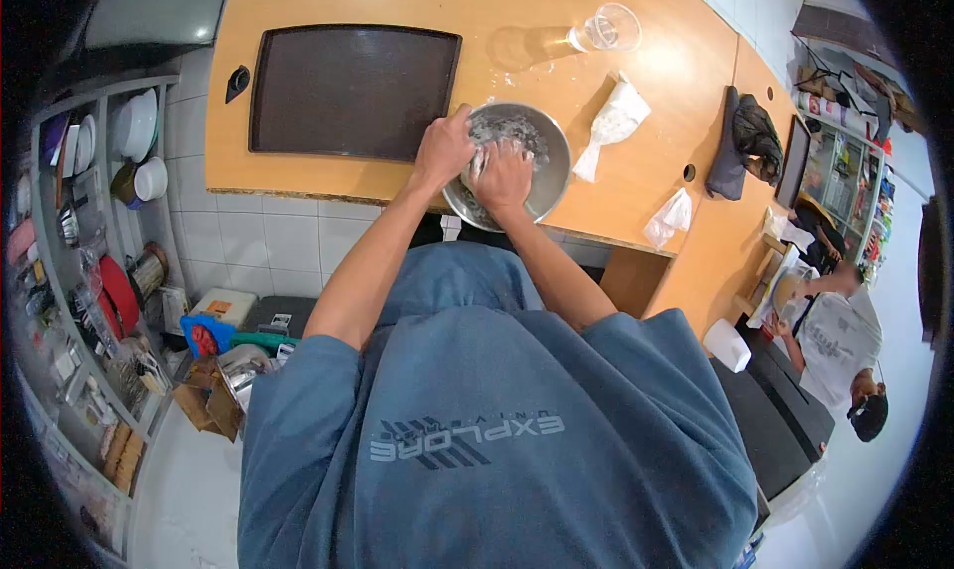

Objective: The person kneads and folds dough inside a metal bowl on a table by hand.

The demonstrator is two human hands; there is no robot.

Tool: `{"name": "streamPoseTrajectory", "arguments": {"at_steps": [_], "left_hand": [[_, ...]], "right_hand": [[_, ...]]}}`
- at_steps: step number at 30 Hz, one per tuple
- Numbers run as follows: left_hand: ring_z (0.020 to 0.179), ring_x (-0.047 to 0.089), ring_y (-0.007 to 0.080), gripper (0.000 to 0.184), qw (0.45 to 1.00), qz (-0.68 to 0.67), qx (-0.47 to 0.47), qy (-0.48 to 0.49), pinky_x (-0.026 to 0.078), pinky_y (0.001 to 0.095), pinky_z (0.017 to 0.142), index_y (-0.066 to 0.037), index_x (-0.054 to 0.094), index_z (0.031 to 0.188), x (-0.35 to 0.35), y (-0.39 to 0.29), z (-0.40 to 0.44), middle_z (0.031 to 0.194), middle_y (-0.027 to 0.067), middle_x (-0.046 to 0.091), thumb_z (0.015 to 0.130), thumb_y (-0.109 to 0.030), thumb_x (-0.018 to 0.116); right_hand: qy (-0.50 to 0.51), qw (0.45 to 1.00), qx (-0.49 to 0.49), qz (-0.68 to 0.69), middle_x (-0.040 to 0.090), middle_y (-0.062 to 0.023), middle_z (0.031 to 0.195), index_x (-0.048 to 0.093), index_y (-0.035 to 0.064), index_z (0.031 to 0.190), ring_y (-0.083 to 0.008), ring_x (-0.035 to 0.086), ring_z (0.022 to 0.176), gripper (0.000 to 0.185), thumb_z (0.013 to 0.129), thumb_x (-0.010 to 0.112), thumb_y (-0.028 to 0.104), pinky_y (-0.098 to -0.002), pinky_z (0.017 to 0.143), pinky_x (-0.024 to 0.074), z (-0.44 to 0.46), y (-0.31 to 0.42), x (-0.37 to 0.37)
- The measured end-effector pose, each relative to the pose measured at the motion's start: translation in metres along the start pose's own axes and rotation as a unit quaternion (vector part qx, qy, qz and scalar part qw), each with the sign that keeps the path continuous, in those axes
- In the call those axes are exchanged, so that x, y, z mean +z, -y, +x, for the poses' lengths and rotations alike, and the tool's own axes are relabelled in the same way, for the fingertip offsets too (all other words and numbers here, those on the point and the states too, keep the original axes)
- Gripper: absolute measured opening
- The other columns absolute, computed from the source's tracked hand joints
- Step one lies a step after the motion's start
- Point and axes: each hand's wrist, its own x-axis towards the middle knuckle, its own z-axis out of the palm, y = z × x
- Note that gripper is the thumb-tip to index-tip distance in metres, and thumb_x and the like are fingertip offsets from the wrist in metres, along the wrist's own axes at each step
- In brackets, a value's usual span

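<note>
A round metal mixing bowl (pixel 562 171) stands at the table's front edge, with white, floury dough (pixel 517 130) inside. My left hand (pixel 445 152) is closed over the bowl's left rim. Inside the bowl, my right hand (pixel 503 176) presses down with curled fingers into the dough; its fingertips are partly hidden. Left of the bowl lies a dark rectangular baking tray (pixel 348 92). To the right is a tied clear bag of white powder (pixel 618 117). A clear plastic cup (pixel 612 28) lies farther back.
The wooden table (pixel 686 72) also holds a smaller plastic bag (pixel 670 217) and dark bundled fabric (pixel 755 142). Shelves (pixel 99 221) with bowls and supplies line the left wall. Another person (pixel 840 321) is at the far right, beside a black surface (pixel 775 410).
</note>
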Motion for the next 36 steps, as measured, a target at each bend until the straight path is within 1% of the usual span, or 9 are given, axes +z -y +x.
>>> {"name": "streamPoseTrajectory", "arguments": {"at_steps": [7,12,15,18,21,25,28,31,36], "left_hand": [[0.082,0.065,0.0523,0.017,1.000,0.007,-0.009,-0.010,0.049,0.0611,0.071,0.000,0.058,0.106,-0.001,-0.003,0.000,0.081,0.0321,0.065,0.091,-0.006,0.054],[0.083,0.064,0.0526,0.016,1.000,-0.003,0.001,-0.025,0.049,0.0618,0.072,0.001,0.059,0.105,-0.001,-0.001,-0.006,0.082,0.0325,0.065,0.092,-0.006,0.054],[0.084,0.065,0.0523,0.016,0.999,0.010,0.012,-0.033,0.049,0.0616,0.072,0.002,0.059,0.105,0.001,0.002,-0.001,0.083,0.0324,0.065,0.092,-0.006,0.054],[0.087,0.066,0.0516,0.020,0.999,0.033,-0.006,-0.007,0.051,0.0599,0.075,0.002,0.058,0.109,-0.002,-0.001,-0.003,0.086,0.0327,0.067,0.090,-0.004,0.055],[0.088,0.066,0.0513,0.022,1.000,0.029,0.009,0.001,0.052,0.0593,0.076,0.002,0.058,0.111,-0.004,-0.001,-0.001,0.088,0.0331,0.067,0.090,-0.003,0.055],[0.086,0.065,0.0518,0.021,0.999,0.035,0.025,0.008,0.050,0.0606,0.072,0.000,0.056,0.111,0.001,0.002,-0.001,0.084,0.0330,0.065,0.091,-0.003,0.057],[0.086,0.065,0.0513,0.021,0.999,0.037,0.025,0.001,0.051,0.0604,0.072,-0.001,0.057,0.113,0.001,0.004,-0.001,0.084,0.0328,0.066,0.091,-0.003,0.057],[0.086,0.066,0.0510,0.020,0.999,0.039,0.023,0.009,0.052,0.0591,0.074,0.002,0.056,0.108,-0.005,0.003,-0.002,0.085,0.0326,0.066,0.088,-0.002,0.057],[0.085,0.067,0.0501,0.020,0.999,0.032,0.016,-0.010,0.053,0.0586,0.074,0.003,0.056,0.106,-0.005,-0.001,-0.006,0.084,0.0327,0.067,0.087,-0.001,0.057]], "right_hand": [[0.022,0.998,0.064,-0.004,0.072,-0.0193,0.100,0.074,0.0085,0.092,-0.0368,0.067,0.099,0.031,0.090,0.057,0.035,-0.0532,0.086,0.0484,0.022,-0.001,0.020],[0.054,0.975,0.215,0.020,0.073,-0.0221,0.087,0.076,0.0087,0.085,-0.0424,0.070,0.079,0.039,0.086,0.060,0.044,-0.0517,0.077,0.0539,0.040,0.004,0.021],[0.086,0.948,0.298,0.073,0.072,-0.0262,0.092,0.077,0.0066,0.089,-0.0454,0.070,0.086,0.041,0.089,0.057,0.043,-0.0513,0.082,0.0540,0.046,0.007,0.005],[0.110,0.954,0.240,0.142,0.073,-0.0264,0.092,0.078,0.0049,0.093,-0.0461,0.071,0.088,0.038,0.086,0.061,0.038,-0.0529,0.085,0.0546,0.039,-0.011,0.006],[0.230,0.911,0.054,0.339,0.070,-0.0300,0.111,0.072,0.0032,0.115,-0.0453,0.066,0.109,0.047,0.084,0.064,0.037,-0.0515,0.098,0.0505,0.038,-0.044,-0.007],[0.290,0.945,-0.144,0.052,0.066,-0.0294,0.112,0.063,-0.0015,0.127,-0.0402,0.065,0.107,0.061,0.072,0.074,0.023,-0.0460,0.098,0.0497,0.027,-0.035,-0.036],[0.234,0.957,-0.146,0.092,0.066,-0.0304,0.112,0.061,0.0036,0.125,-0.0462,0.060,0.118,0.058,0.073,0.078,0.022,-0.0498,0.100,0.0490,0.025,-0.042,-0.021],[0.260,0.923,-0.001,0.284,0.063,-0.0305,0.116,0.057,0.0021,0.120,-0.0486,0.060,0.112,0.054,0.073,0.079,0.016,-0.0503,0.094,0.0498,0.032,-0.045,-0.061],[0.239,0.891,0.093,0.375,0.069,-0.0167,0.108,0.054,0.0013,0.129,-0.0280,0.065,0.105,0.062,0.073,0.080,0.010,-0.0394,0.093,0.0505,0.032,-0.054,-0.061]]}}
